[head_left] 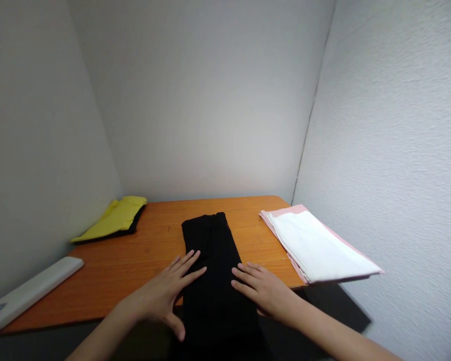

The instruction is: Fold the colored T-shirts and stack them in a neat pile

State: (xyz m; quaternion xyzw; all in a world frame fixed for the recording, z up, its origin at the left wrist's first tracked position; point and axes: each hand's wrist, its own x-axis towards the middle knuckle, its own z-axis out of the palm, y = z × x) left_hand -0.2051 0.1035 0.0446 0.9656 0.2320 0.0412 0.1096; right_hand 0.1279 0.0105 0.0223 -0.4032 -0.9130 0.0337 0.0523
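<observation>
Black trousers (218,286), folded lengthwise, lie on the wooden table with the waist end pointing at the back wall. Their lower part hangs over the front edge toward me. My left hand (167,290) rests on the left side of the cloth, fingers spread and thumb held apart near the table edge. On the opposite side, my right hand (261,288) lays its outstretched fingertips on the right edge of the trousers. Neither hand grips the fabric.
Folded yellow and black cloth (122,218) lies at the back left of the table (158,235). A long white device (33,291) sits along the left edge. Folded white and pink cloths (315,245) are stacked at the right. Walls close in the back and both sides.
</observation>
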